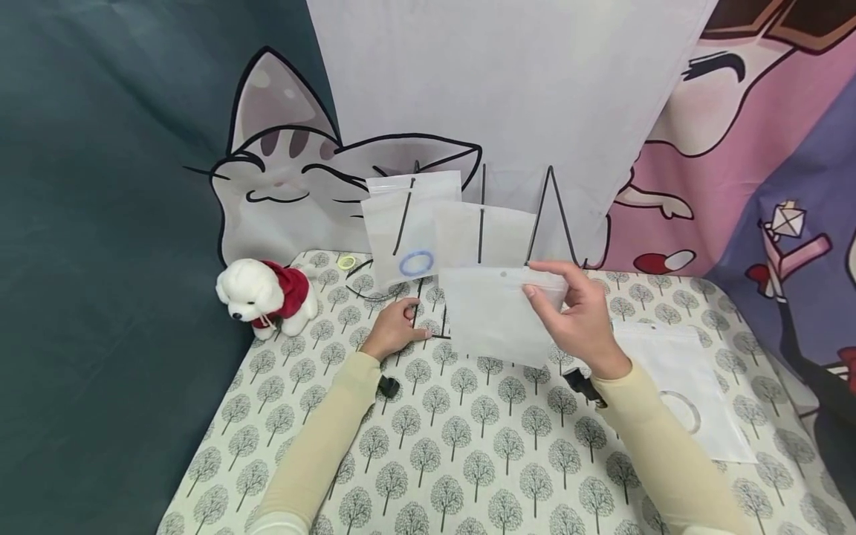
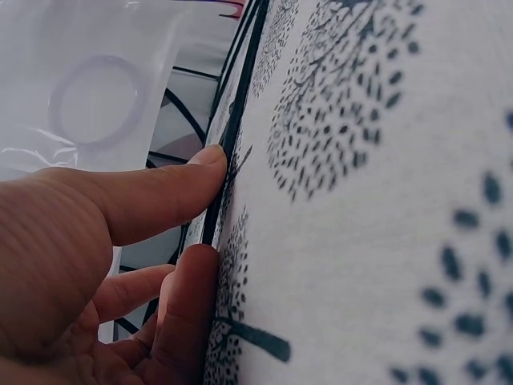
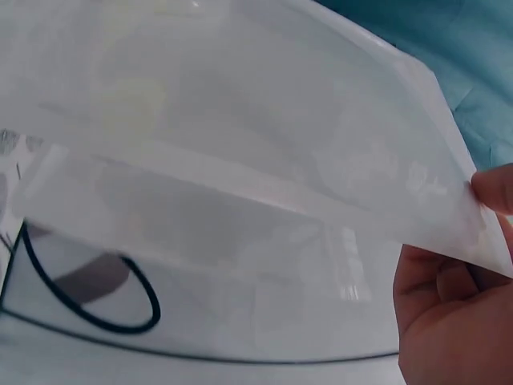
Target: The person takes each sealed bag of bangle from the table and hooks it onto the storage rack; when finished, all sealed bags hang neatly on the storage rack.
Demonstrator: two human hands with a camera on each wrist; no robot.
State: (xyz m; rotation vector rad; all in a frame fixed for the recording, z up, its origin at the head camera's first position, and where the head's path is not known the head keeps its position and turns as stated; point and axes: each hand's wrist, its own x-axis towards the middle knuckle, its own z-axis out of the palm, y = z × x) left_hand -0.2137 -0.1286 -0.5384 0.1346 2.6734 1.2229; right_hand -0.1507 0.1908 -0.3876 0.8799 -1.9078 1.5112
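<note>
My right hand (image 1: 580,316) pinches the upper right corner of a translucent white zip bag (image 1: 501,319), thumb in front. The bag is held up before a black wire rack (image 1: 564,212), its hang hole near the top edge. In the right wrist view a faint yellowish patch shows through the bag (image 3: 240,104). Low at the rack's left side, my left hand (image 1: 394,327) holds the base wire (image 2: 232,120), thumb and finger against it. Two similar bags hang on the rack's prongs: a left one (image 1: 384,238) with a blue ring (image 1: 416,262), and a middle one (image 1: 498,230).
Another zip bag (image 1: 695,371) with a pale ring (image 1: 682,411) lies flat at the right on the tree-print tablecloth (image 1: 441,461). A white plush dog (image 1: 250,286) in red sits at the back left, near a yellow ring (image 1: 346,262). A cartoon curtain (image 1: 508,82) closes the back.
</note>
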